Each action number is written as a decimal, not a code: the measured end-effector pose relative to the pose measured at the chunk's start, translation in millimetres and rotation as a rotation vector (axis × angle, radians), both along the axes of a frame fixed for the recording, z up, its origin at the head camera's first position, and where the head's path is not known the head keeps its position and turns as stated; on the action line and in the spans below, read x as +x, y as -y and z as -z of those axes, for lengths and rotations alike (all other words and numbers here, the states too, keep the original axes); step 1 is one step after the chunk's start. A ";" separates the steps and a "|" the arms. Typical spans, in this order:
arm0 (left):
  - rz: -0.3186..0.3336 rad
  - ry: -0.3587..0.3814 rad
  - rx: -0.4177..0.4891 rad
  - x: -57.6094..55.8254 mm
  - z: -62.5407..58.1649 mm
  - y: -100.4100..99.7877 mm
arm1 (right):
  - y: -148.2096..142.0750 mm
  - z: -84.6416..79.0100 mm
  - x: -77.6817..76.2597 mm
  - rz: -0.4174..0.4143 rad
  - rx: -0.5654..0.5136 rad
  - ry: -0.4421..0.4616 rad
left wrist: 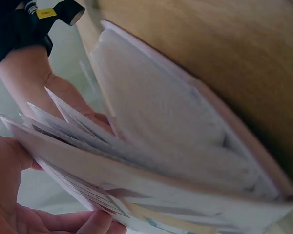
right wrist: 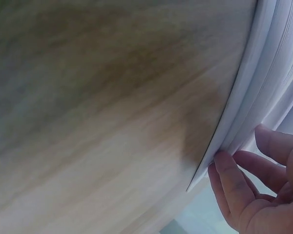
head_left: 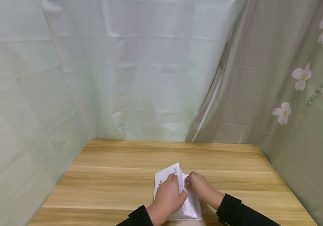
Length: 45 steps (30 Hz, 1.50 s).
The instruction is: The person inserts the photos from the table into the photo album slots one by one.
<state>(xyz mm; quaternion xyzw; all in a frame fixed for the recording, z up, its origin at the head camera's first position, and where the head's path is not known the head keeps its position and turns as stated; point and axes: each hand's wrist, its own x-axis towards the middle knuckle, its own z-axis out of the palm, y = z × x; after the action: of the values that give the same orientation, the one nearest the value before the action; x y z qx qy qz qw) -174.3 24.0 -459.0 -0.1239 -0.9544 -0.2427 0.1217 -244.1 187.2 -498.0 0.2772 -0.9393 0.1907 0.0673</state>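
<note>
A white hard-covered album [head_left: 165,172] with small printed figures on its cover stands partly open on the table. My left hand [head_left: 168,195] grips the lifted cover and some pages, with the thumb on the inner side. In the left wrist view the thick, pale, sleeve-like pages [left wrist: 161,102] fan apart between the two covers. My right hand [head_left: 200,185] pinches at the page edges on the album's far right side. The right wrist view shows its fingertips [right wrist: 224,163] right at the edge of the page stack [right wrist: 263,83]; the thumb is bent toward the pages.
The wooden table [head_left: 107,179] spreads around the album. Pale curtains [head_left: 150,78] hang behind it and along both sides, with white flowers [head_left: 301,77] printed on the right one. Black sleeves [head_left: 235,210] cover both forearms.
</note>
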 end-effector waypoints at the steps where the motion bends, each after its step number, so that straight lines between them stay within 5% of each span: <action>1: 0.003 -0.014 -0.011 0.6 1.2 -0.8 | -0.2 0.1 -0.1 0.002 0.000 -0.002; 5: 0.007 -0.041 -0.077 3.9 6.6 -1.1 | -1.3 2.3 -0.5 0.006 -0.003 0.000; 10: -0.013 0.029 -0.157 5.1 13.4 2.6 | -3.5 4.2 -0.5 0.028 -0.016 0.003; 23: 0.012 0.057 -0.211 1.1 19.7 8.9 | -8.9 -1.2 0.3 0.059 -0.051 0.131; 37: 0.080 -0.062 -0.255 0.4 28.3 15.5 | -13.0 3.8 0.7 0.060 -0.062 0.170; 45: 0.135 0.043 -0.173 -8.6 26.9 24.9 | -10.6 2.5 0.3 0.076 -0.072 0.180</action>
<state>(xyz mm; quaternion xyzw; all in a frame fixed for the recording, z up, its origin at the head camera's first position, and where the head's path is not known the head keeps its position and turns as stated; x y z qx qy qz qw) -182.8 -0.9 -485.9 -0.1925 -0.9637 -0.1697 0.0734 -243.8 197.8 -500.5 0.2204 -0.9439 0.2459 -0.0003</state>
